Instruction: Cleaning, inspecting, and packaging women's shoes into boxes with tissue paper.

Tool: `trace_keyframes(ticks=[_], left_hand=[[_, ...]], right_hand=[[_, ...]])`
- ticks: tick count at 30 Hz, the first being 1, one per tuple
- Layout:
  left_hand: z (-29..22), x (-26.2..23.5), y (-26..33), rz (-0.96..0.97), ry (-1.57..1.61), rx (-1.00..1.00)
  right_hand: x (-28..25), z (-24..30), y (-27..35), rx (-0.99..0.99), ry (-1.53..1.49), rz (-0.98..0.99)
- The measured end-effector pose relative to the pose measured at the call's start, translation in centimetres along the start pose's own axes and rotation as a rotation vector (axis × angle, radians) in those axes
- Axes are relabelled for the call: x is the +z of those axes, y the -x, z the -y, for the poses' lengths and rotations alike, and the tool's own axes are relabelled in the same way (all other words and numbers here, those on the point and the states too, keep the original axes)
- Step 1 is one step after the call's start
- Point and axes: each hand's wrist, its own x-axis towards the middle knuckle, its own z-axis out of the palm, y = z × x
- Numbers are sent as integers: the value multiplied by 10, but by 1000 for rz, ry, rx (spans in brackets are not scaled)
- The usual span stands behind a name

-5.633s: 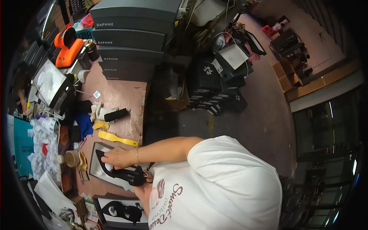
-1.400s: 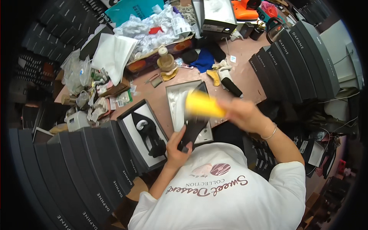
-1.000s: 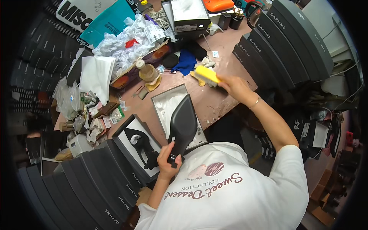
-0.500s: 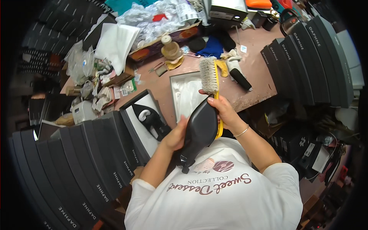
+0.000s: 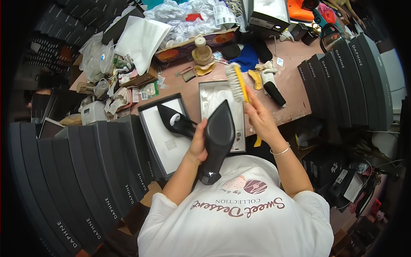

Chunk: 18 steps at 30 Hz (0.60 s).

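My left hand (image 5: 198, 145) is closed round the side of a black pointed-toe heeled shoe (image 5: 219, 128), its sole turned up and its toe pointing away from me. Over to the right, my right hand (image 5: 262, 120) grips a yellow brush (image 5: 236, 83) with pale bristles facing left. A gap separates the brush from the sole. The matching black shoe (image 5: 169, 118), white stuffing inside it, lies in an open dark box (image 5: 183, 99) lined with white paper, left of my left hand. Beyond the held shoe, another open box (image 5: 200, 91) contains white tissue.
Stacked dark shoeboxes stand at left (image 5: 115, 162) and right (image 5: 342, 81). Farther back are a jar (image 5: 202, 51), a thread spool (image 5: 188, 76), a blue cloth (image 5: 245, 55), a black-and-white tool (image 5: 274, 94) and a carton of crumpled plastic (image 5: 184, 21). Plastic bags (image 5: 96, 55) and scraps clutter the far left.
My right hand has let go of the shoe and moved away to the right with the brush. My left hand, blurred beside the shoe before, now grips it. The view has shifted slightly.
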Motion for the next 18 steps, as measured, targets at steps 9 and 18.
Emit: trace_keyframes(ticks=[9,18], left_hand=[[-19,-19,21,65,85,263],[18,-15,-1,-72,-162,227]], right_hand=[[19,-27,24,-9,14,125],[28,6,77,-408,875,105]])
